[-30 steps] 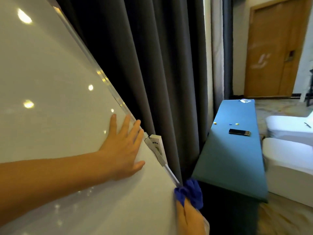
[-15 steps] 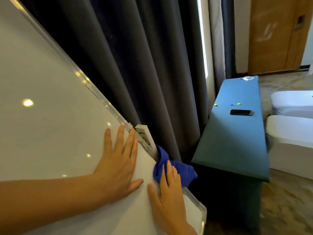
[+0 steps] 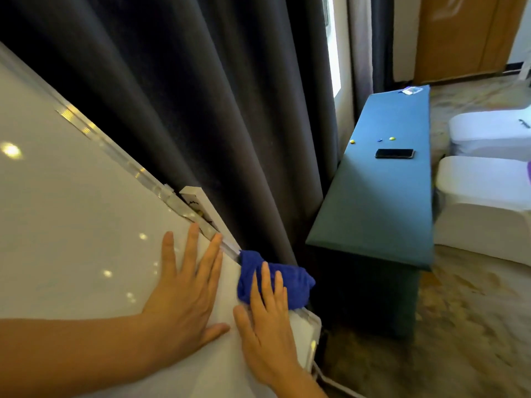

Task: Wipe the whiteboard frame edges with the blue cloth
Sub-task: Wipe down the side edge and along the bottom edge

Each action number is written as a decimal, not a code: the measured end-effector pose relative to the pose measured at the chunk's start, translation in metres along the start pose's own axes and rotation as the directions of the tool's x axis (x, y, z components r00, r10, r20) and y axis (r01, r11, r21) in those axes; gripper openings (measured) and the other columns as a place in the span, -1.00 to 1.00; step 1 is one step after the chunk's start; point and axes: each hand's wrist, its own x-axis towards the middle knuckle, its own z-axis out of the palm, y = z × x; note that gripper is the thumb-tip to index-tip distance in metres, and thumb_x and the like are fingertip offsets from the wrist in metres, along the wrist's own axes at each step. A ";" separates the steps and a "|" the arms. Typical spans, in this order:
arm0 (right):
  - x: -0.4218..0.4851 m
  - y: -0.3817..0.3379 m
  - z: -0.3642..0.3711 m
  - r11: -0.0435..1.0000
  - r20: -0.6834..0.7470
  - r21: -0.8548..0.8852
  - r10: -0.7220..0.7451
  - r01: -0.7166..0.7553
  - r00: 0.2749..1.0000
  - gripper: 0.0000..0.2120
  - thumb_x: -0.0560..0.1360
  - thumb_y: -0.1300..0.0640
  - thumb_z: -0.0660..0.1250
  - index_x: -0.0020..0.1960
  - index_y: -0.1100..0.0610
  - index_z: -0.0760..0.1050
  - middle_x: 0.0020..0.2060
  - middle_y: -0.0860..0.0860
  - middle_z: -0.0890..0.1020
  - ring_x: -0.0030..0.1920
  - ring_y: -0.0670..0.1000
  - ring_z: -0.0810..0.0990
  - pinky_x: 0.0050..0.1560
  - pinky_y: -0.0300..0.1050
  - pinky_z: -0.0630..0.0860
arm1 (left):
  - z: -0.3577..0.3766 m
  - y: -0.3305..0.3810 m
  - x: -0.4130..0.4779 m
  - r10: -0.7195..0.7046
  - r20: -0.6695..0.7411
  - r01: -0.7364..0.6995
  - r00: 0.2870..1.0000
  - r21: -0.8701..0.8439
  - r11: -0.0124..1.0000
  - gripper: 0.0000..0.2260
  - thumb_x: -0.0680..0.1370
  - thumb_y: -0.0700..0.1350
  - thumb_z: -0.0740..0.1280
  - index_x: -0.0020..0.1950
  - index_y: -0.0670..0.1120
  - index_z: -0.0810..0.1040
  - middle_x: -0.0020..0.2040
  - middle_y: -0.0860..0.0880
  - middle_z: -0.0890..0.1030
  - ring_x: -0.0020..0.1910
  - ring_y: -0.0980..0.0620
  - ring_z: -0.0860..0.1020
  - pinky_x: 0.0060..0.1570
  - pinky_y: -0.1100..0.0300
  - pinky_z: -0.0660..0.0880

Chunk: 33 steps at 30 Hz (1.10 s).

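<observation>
Dark grey curtains (image 3: 215, 110) hang in heavy folds behind the whiteboard (image 3: 71, 225), whose glossy white face tilts across the lower part of the view and mirrors several small ceiling lights. Along the whiteboard's far side runs its silvery frame edge (image 3: 115, 147), and a small white bracket (image 3: 201, 202) sits against that edge where it meets the curtains. Flat on the whiteboard's face, just below the bracket, lies the left hand (image 3: 184, 294), palm down, its fingers (image 3: 191, 248) straight and spread apart, gripping nothing. Just beside it, toward the whiteboard's rounded lower corner, the right hand (image 3: 267, 320) also lies open, its fingers (image 3: 265, 280) stretched out close together over the blue cloth (image 3: 290, 282), pressing it rather than clasping it. That cloth is bunched up and draped over the frame edge, partly on the whiteboard's face and partly hanging past it against the curtains. Beyond the whiteboard's corner stands a long table (image 3: 382, 202) covered in teal fabric, bearing a black phone (image 3: 395, 153) and a few tiny coloured bits. Past the table are two white-covered seats (image 3: 482, 185), patterned carpet, and a wooden door (image 3: 465, 35) at the far wall.
</observation>
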 end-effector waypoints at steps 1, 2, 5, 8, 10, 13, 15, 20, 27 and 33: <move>-0.010 0.019 -0.002 0.996 0.016 -0.028 0.084 -0.084 0.996 -0.36 0.45 -0.46 -0.21 0.35 -0.40 -0.53 0.42 -0.38 -0.47 0.45 -0.16 -0.51 0.44 -0.13 -0.47 | 0.001 0.001 0.001 0.015 -0.005 -0.015 1.000 0.021 1.000 -0.07 0.43 0.49 -0.25 0.39 -0.23 -0.50 0.40 -0.40 -0.52 0.29 -0.59 -0.51 0.15 -0.62 -0.41; -0.019 0.035 -0.004 0.984 0.037 -0.052 0.172 -0.170 0.984 -0.33 0.42 -0.47 -0.19 0.31 -0.40 -0.59 0.37 -0.41 -0.52 0.44 -0.15 -0.53 0.45 -0.08 -0.43 | 0.002 0.003 0.002 0.035 -0.003 -0.035 0.999 0.033 0.999 -0.08 0.43 0.48 -0.24 0.43 -0.21 -0.47 0.40 -0.39 -0.53 0.29 -0.59 -0.51 0.16 -0.61 -0.41; -0.029 0.039 0.002 0.963 0.062 -0.004 0.268 -0.269 0.961 -0.30 0.38 -0.50 -0.18 0.26 -0.42 -0.62 0.30 -0.48 -0.55 0.44 -0.12 -0.53 0.40 -0.08 -0.43 | 0.004 0.018 0.006 0.095 0.010 -0.096 0.995 0.036 0.995 -0.08 0.44 0.48 -0.22 0.46 -0.17 -0.46 0.41 -0.38 -0.52 0.29 -0.58 -0.52 0.19 -0.59 -0.40; -0.022 0.018 0.014 0.994 0.057 0.068 0.080 -0.084 0.995 -0.37 0.47 -0.48 -0.16 0.40 -0.41 -0.43 0.42 -0.43 -0.42 0.45 -0.17 -0.51 0.38 -0.03 -0.43 | 0.007 0.040 0.009 0.099 -0.003 -0.099 0.995 0.017 0.995 -0.08 0.47 0.46 -0.18 0.47 -0.20 -0.45 0.43 -0.37 -0.51 0.31 -0.56 -0.52 0.23 -0.57 -0.36; -0.021 0.018 0.011 0.999 0.046 0.033 0.018 -0.019 0.999 -0.40 0.52 -0.44 -0.15 0.45 -0.37 -0.34 0.50 -0.35 -0.33 0.48 -0.13 -0.46 0.40 0.01 -0.39 | 0.010 0.048 0.010 0.095 -0.027 -0.095 0.995 0.010 0.995 -0.09 0.48 0.44 -0.17 0.48 -0.22 -0.42 0.44 -0.36 -0.49 0.32 -0.55 -0.51 0.25 -0.56 -0.32; -0.035 0.053 -0.003 0.986 0.032 -0.042 0.163 -0.161 0.986 -0.37 0.48 -0.46 -0.22 0.43 -0.33 -0.41 0.50 -0.25 -0.38 0.49 -0.07 -0.47 0.42 -0.02 -0.44 | 0.013 0.055 0.010 0.129 -0.077 -0.127 0.989 0.030 0.991 -0.06 0.45 0.47 -0.20 0.50 -0.21 -0.37 0.47 -0.37 -0.44 0.33 -0.56 -0.49 0.24 -0.57 -0.34; -0.052 0.076 -0.005 0.947 0.066 -0.021 0.322 -0.322 0.944 -0.36 0.53 -0.38 -0.15 0.49 -0.24 -0.33 0.53 -0.15 -0.35 0.51 0.00 -0.43 0.48 0.01 -0.38 | 0.016 0.064 0.009 0.169 -0.085 -0.166 0.982 0.046 0.985 -0.06 0.43 0.49 -0.19 0.51 -0.18 -0.36 0.48 -0.36 -0.43 0.33 -0.56 -0.49 0.24 -0.57 -0.35; -0.068 0.080 0.005 0.852 0.085 0.234 0.462 -0.469 0.883 -0.49 0.66 0.04 -0.04 0.56 0.17 0.02 0.59 0.12 -0.07 0.57 0.11 -0.16 0.48 -0.15 -0.21 | 0.023 0.097 0.004 0.257 -0.075 -0.256 0.963 0.024 0.966 -0.05 0.43 0.50 -0.14 0.52 -0.15 -0.35 0.50 -0.33 -0.41 0.34 -0.56 -0.47 0.24 -0.56 -0.36; -0.143 0.054 0.031 0.771 0.183 0.353 0.500 -0.531 0.847 -0.17 0.46 -0.46 -0.15 0.55 0.04 0.06 0.58 0.01 0.01 0.57 0.00 -0.06 0.55 -0.07 -0.15 | 0.037 0.111 -0.004 0.326 -0.092 -0.326 0.941 0.020 0.945 -0.05 0.45 0.48 -0.09 0.52 -0.18 -0.35 0.52 -0.35 -0.34 0.32 -0.58 -0.47 0.24 -0.55 -0.40; -0.063 0.083 -0.004 0.781 0.086 0.358 0.519 -0.513 0.850 -0.52 0.67 0.12 -0.04 0.55 0.24 0.02 0.58 0.16 -0.06 0.56 0.08 -0.09 0.43 -0.23 -0.16 | 0.030 0.119 0.008 0.327 -0.080 -0.328 0.942 0.010 0.945 -0.05 0.46 0.46 -0.07 0.53 -0.19 -0.33 0.52 -0.35 -0.35 0.32 -0.59 -0.48 0.27 -0.56 -0.33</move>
